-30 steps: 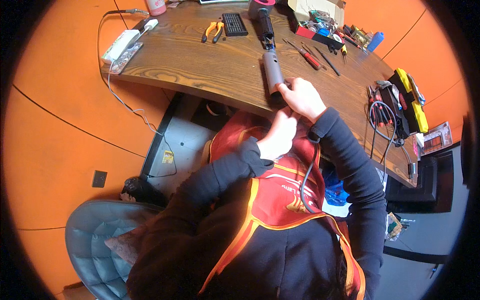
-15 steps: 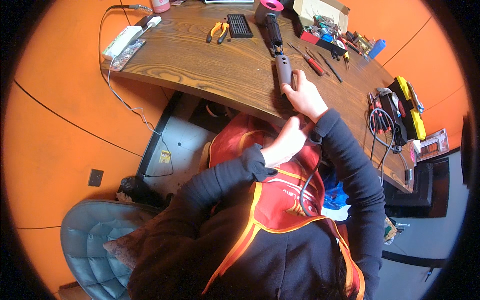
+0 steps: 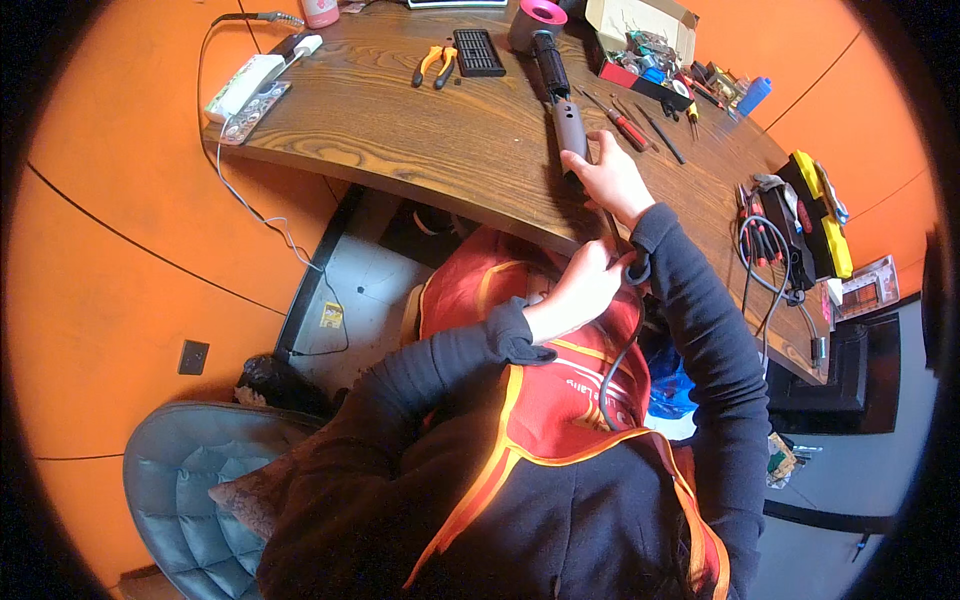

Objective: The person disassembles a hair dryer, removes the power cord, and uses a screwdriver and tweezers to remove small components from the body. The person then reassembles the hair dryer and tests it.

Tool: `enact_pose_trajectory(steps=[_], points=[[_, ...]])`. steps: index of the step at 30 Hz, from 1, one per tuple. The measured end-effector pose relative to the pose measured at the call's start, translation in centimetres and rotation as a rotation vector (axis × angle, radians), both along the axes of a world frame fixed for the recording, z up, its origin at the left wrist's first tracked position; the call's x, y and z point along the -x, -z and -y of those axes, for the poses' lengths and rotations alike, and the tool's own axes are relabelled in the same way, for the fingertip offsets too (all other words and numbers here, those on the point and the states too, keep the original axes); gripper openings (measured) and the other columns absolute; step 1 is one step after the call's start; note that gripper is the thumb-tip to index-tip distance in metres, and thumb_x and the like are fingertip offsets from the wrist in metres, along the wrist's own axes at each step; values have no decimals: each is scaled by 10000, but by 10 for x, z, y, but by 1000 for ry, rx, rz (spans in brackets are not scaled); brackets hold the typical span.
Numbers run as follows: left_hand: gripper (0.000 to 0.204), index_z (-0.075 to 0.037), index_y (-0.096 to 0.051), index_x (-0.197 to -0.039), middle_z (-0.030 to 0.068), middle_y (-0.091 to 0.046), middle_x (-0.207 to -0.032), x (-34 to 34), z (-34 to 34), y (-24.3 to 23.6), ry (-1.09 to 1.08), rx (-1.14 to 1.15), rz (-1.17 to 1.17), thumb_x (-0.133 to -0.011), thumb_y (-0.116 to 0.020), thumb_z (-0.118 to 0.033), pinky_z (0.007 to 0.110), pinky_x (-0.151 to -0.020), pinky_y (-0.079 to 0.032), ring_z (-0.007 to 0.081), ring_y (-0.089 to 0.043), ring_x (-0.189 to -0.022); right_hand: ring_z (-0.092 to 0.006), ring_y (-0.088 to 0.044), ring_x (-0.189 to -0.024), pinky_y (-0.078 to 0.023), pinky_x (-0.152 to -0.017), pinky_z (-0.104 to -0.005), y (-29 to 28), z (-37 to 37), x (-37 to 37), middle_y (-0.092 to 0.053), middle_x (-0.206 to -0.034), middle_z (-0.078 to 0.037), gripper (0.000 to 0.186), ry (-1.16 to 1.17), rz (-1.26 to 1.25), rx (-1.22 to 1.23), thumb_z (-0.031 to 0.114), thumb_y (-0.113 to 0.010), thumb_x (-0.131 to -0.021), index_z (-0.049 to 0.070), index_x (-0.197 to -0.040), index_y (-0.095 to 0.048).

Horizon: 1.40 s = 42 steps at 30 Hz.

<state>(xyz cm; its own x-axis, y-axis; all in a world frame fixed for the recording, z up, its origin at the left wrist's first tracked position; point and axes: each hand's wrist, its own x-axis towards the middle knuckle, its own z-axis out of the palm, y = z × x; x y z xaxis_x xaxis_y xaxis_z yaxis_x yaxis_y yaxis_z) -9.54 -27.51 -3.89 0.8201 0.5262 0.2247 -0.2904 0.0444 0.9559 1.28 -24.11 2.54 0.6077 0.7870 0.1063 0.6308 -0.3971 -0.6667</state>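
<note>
Right hand (image 3: 612,182) was closed round the near end of the grey hair dryer handle (image 3: 570,128) at the wooden desk (image 3: 400,130) edge; handle's long axis ran away from the person toward its pink head (image 3: 538,18); left hand (image 3: 585,288) sat lower, below the desk edge, fingers curled on the black cord (image 3: 622,355); right hand was nearer the dryer; orange pliers (image 3: 434,66) lay well apart, to the left.
</note>
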Motion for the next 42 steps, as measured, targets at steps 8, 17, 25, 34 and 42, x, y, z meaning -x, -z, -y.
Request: enact_pose_trajectory(steps=[8, 17, 25, 34, 42], points=[[218, -3, -478, -1117, 85, -589, -949, 16, 6, -11, 193, 212, -87, -944, -424, -124, 288, -622, -538, 164, -607, -810, -191, -611, -676, -524, -521, -325, -3, -1, -5, -596, -900, -168, 625, 56, -344, -66, 305, -684, -778, -21, -1229, -399], [234, 30, -592, -973, 108, -651, -736, 42, -128, -55, 321, -52, -238, -913, -492, -173, 246, -599, -518, 136, -623, -634, -174, -594, -642, -501, -455, -301, 2, -1, -21, -586, -863, -160, 566, 3, -547, 3, 328, -658, -789, -115, -1093, -477], [304, 20, -565, -964, 54, -599, -810, -66, -236, -57, -294, -209, -319, -905, -544, -277, 230, -601, -441, 108, -525, -658, -137, -565, -628, -465, -498, -269, -2, 9, -17, -566, -788, -82, 390, 55, -543, -55, 309, -569, -858, -41, -998, -468], [278, -41, -533, -972, 88, -623, -923, -106, -248, -48, 297, 395, -56, -865, -604, -288, 326, -732, -523, 180, -622, -849, -75, -480, -541, -378, -431, -220, 10, 31, -14, -529, -749, -29, 319, 71, -641, -278, 270, -543, -903, 48, -1094, -417], [220, -7, -526, -999, 97, -615, -937, -109, -249, -45, 247, 358, -150, -864, -603, -164, 342, -803, -523, 187, -621, -874, -144, -574, -743, -554, -544, -268, -3, 30, -22, -482, -997, -116, 375, 73, -941, -262, 130, -521, -906, 20, -1208, -326]])
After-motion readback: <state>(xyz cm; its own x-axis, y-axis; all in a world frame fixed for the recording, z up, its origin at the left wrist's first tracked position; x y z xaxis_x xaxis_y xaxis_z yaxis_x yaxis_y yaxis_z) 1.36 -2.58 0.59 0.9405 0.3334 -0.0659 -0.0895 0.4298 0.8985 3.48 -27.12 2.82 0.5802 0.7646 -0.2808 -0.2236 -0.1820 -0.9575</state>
